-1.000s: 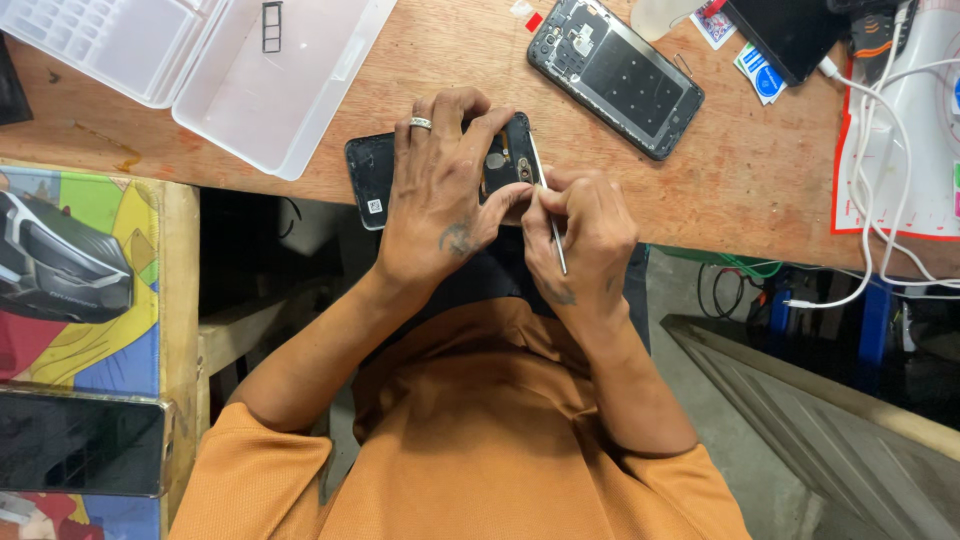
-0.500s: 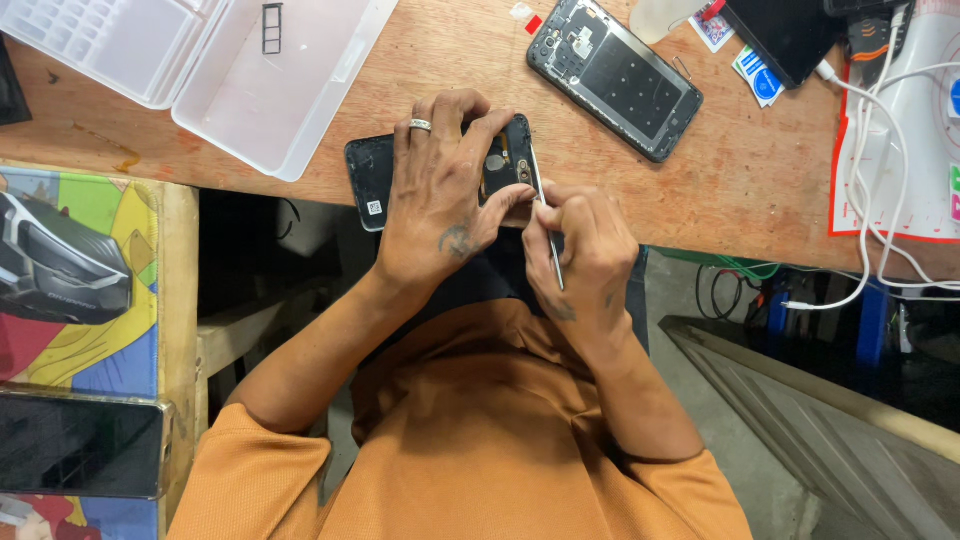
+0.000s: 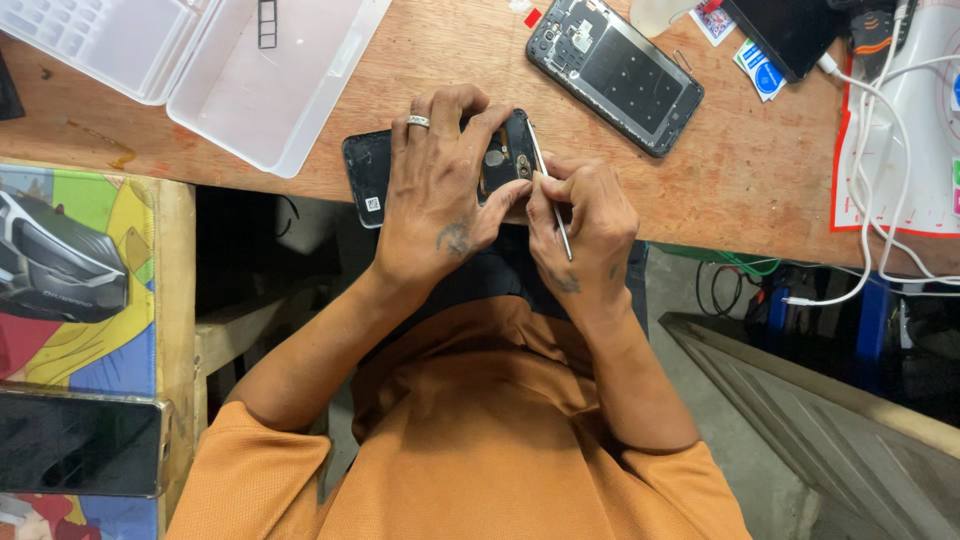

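Note:
An opened black phone [image 3: 367,176] lies at the near edge of the wooden bench [image 3: 740,170], its insides facing up. My left hand [image 3: 440,195], a ring on one finger, lies flat over the phone and pins it down. My right hand [image 3: 585,225] pinches thin metal tweezers [image 3: 552,195] whose tip reaches the phone's right end near its camera part. The two hands touch at the thumbs. Most of the phone's middle is hidden under my left hand.
A second opened phone body [image 3: 615,72] lies further back on the bench. A clear plastic parts box [image 3: 200,60] with its lid open sits at the back left. White cables [image 3: 880,170] cross a white mat at the right. A colourful box stands at the left.
The right hand has shifted slightly with the tweezers at the phone's right end. The left hand stays pressed on the phone.

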